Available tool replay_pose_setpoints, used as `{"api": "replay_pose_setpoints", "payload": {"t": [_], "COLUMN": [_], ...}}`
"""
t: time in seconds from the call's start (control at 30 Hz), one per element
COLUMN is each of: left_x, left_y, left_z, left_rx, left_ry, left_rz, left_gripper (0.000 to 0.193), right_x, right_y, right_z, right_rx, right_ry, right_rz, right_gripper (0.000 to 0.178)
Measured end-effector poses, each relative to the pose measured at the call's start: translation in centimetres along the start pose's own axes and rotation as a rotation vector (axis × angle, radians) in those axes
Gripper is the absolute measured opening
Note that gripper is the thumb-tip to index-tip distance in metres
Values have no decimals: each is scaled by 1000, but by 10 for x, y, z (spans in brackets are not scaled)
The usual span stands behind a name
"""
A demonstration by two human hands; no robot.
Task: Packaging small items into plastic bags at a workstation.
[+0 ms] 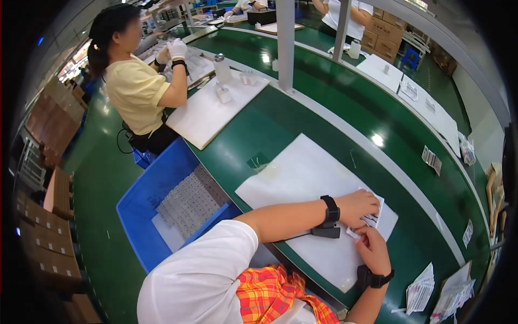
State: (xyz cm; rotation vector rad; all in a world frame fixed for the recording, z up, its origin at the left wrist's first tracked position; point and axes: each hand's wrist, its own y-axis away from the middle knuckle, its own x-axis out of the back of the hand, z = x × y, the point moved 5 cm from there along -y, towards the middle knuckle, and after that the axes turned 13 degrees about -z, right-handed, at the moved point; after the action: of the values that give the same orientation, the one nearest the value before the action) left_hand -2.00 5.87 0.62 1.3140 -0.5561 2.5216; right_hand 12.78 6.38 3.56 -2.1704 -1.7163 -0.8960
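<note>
On a white board (315,162) in front of me lies a small flat white piece with dark print (371,220), perhaps a paper or packet. My left hand (357,208) reaches across from the left, its fingers bent over the piece and gripping it; they hide much of it. My right hand (373,251) is just nearer to me, thumb and index finger pinching a white edge or corner (353,233) beside that piece. Whether both hands grip one thing I cannot tell. A black strap circles each wrist, and a small black box hangs at the left one.
A blue bin (135,200) with rows of small grey-white pieces stands left of the green belt table (237,129). Stacks of printed sheets (420,289) lie at the lower right. Metal posts (285,48) rise beyond. A co-worker in yellow (135,92) works at far left.
</note>
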Motion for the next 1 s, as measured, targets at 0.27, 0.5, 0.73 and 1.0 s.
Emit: {"api": "replay_pose_setpoints", "payload": {"t": [0.27, 0.5, 0.73, 1.0], "left_x": [8, 3, 5, 1], "left_y": [1, 2, 0, 1], "left_z": [5, 6, 5, 2], "left_rx": [25, 15, 18, 37], "left_ry": [-67, -27, -23, -22], "left_rz": [-58, -42, -49, -20], "left_gripper": [41, 42, 42, 43], "right_x": [0, -9, -13, -7], "right_y": [2, 6, 10, 7], "right_z": [-9, -17, -24, -19], "right_rx": [-36, -18, -7, 4], "right_ry": [4, 209, 278, 205], "right_rz": [-67, -32, -17, -63], "right_gripper": [26, 34, 38, 41]}}
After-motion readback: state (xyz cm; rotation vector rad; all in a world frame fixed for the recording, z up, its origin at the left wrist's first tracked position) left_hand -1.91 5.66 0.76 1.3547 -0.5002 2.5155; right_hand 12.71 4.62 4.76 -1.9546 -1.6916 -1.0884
